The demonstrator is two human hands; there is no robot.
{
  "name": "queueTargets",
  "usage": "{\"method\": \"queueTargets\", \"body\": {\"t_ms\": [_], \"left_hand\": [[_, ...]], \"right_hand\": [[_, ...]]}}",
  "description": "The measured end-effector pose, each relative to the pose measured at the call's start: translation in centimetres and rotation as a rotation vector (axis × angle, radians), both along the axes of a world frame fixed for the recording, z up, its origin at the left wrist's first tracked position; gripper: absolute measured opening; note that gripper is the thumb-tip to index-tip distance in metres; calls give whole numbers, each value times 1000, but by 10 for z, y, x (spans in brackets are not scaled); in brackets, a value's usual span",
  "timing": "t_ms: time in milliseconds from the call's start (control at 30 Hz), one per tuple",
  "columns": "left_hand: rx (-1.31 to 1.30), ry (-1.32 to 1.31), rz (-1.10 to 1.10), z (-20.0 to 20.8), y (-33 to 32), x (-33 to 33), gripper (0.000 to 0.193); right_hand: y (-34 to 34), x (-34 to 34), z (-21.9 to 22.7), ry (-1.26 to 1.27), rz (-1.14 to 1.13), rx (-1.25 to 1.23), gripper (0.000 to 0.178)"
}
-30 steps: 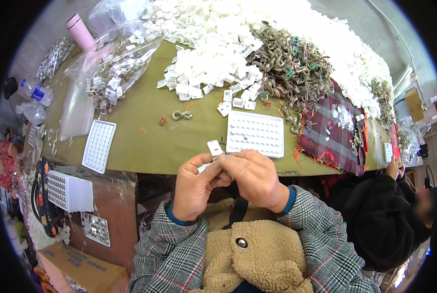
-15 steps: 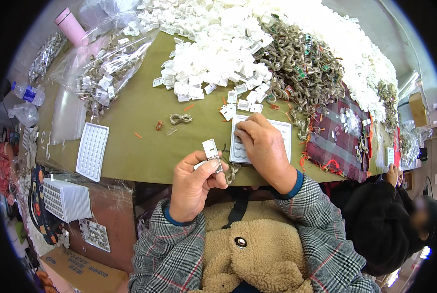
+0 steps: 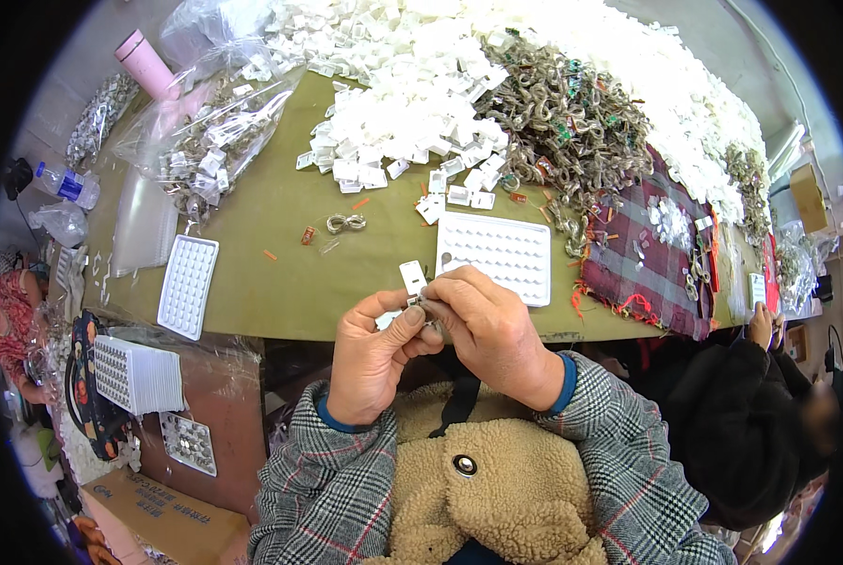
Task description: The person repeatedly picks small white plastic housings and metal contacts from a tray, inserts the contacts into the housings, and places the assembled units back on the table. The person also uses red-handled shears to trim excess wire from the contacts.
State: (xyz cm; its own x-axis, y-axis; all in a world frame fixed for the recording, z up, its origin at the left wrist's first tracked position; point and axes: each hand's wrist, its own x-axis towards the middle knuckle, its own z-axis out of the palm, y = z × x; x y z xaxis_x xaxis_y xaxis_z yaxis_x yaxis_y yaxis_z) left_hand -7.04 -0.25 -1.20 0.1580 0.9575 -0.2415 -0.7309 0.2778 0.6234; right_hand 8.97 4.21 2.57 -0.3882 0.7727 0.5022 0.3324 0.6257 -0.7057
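Observation:
My left hand (image 3: 372, 353) is closed on a small white plastic case (image 3: 411, 276), whose lid part stands up above the thumb. Against the lower part of the case, the fingertips of my right hand (image 3: 492, 328) are pinched together; whatever they hold is too small and covered to make out. Just beyond my right hand lies a white tray (image 3: 525, 299) with rows of round pockets. One small silvery disc (image 3: 446, 257) shows in its left side; the lower left corner is hidden by my fingers.
White cases (image 3: 374, 132) are heaped at the back, beside a pile of coiled wires (image 3: 572, 122). A second pocketed tray (image 3: 188, 285) lies left, near a clear bag of parts (image 3: 205, 151). Plaid cloth (image 3: 648, 254) is at right, and a person in black (image 3: 723, 433) sits beyond.
My right hand has come from the tray leftward and nearer to me, and now meets the case in my left hand. The tray's pockets are uncovered. My left hand keeps its hold.

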Motion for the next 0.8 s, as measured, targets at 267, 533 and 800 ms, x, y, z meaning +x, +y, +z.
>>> {"method": "queueTargets", "body": {"t_ms": [267, 533, 800], "left_hand": [[-25, -97, -71, 7, -30, 14, 19], [16, 39, -162, 20, -41, 38, 16], [-34, 218, -397, 12, -38, 60, 16]], "right_hand": [[-22, 32, 4, 22, 216, -42, 18], [-58, 66, -7, 325, 188, -202, 18], [-60, 81, -17, 561, 21, -997, 11]]}}
